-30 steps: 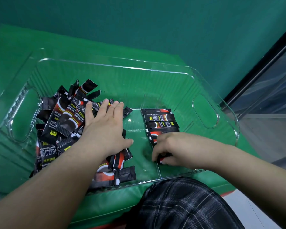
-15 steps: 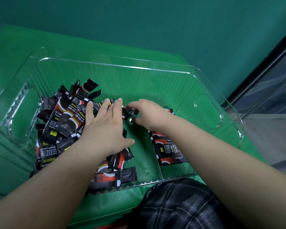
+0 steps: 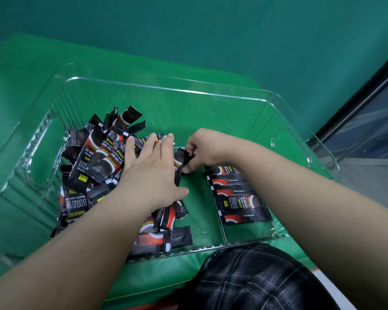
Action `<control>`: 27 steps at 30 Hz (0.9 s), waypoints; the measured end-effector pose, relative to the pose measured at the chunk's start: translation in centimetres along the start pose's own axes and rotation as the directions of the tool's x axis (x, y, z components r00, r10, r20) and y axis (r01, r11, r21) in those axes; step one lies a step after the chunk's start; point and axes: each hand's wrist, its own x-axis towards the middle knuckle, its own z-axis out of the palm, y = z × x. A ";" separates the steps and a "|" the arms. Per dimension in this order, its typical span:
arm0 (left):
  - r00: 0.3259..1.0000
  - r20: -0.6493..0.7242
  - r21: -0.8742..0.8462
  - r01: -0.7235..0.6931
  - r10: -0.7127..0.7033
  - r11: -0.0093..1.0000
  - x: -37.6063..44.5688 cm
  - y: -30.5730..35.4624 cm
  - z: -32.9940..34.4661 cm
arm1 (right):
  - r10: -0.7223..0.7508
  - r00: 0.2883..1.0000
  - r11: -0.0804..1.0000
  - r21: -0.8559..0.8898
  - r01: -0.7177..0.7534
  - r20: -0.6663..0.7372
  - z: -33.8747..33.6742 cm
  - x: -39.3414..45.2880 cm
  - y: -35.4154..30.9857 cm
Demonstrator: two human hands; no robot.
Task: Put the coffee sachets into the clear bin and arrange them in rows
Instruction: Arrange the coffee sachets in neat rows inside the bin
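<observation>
A loose heap of black and red coffee sachets (image 3: 94, 166) fills the left side of the clear bin (image 3: 166, 86). My left hand (image 3: 150, 173) lies flat on the heap with straight fingers. My right hand (image 3: 202, 151) pinches one sachet (image 3: 180, 158) at the heap's right edge, just beside the left hand's fingers. On the bin's right side a row of several sachets (image 3: 240, 198) lies stacked flat, partly hidden by my right forearm.
The bin sits on a green padded surface (image 3: 20, 70) with cut-out handles at its left (image 3: 47, 153) and right (image 3: 289, 148) ends. Dark plaid fabric (image 3: 255, 280) lies at the near edge. A dark frame and glass (image 3: 367, 113) stand to the right.
My right hand left the sachet row, crossed to the heap's right edge and took hold of one sachet. My left hand stayed flat on the heap.
</observation>
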 end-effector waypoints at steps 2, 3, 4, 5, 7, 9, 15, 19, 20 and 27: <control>1.000 0.003 -0.002 -0.001 0.001 1.000 0.0 0.0 0.0 | 0.009 1.000 0.998 0.069 -0.010 0.013 -0.4 -0.6 0.2; 1.000 0.003 -0.005 -0.001 0.001 1.000 0.1 0.0 0.1 | 0.016 1.000 0.996 0.087 -0.017 0.013 -0.7 -0.8 0.3; 1.000 0.001 -0.008 -0.002 0.002 1.000 0.1 0.0 0.1 | 0.022 1.000 0.996 0.090 -0.022 0.006 -1.0 -1.1 0.3; 1.000 -0.002 -0.010 -0.003 0.003 1.000 0.1 0.0 0.1 | 0.029 1.000 0.996 0.082 -0.029 -0.006 -1.2 -1.4 0.4; 1.000 -0.009 -0.015 -0.005 0.004 1.000 0.1 -0.1 0.2 | 0.063 0.997 0.996 0.058 -0.061 -0.037 -1.8 -1.9 0.5; 1.000 -0.010 -0.017 -0.007 0.007 1.000 0.2 -0.1 0.3 | 0.115 0.991 0.992 0.051 -0.112 -0.065 -2.3 -2.5 0.8; 1.000 -0.011 -0.020 -0.017 0.017 1.000 0.1 -0.2 0.3 | 0.151 0.988 0.988 -0.011 -0.152 -0.027 -3.0 -6.0 1.4; 1.000 -0.020 -0.032 -0.023 0.023 0.999 0.1 -0.2 0.3 | 0.150 0.985 0.982 -0.133 -0.138 0.089 -2.6 -8.5 1.7; 0.999 -0.023 -0.033 -0.024 0.023 0.999 0.1 -0.2 0.3 | 0.152 0.981 0.978 -0.165 -0.131 0.121 -2.4 -9.0 1.8; 1.000 -0.025 -0.029 -0.019 0.019 0.999 0.2 -0.2 0.3 | 0.231 0.905 0.940 -0.322 -0.113 0.358 -0.9 -11.4 2.2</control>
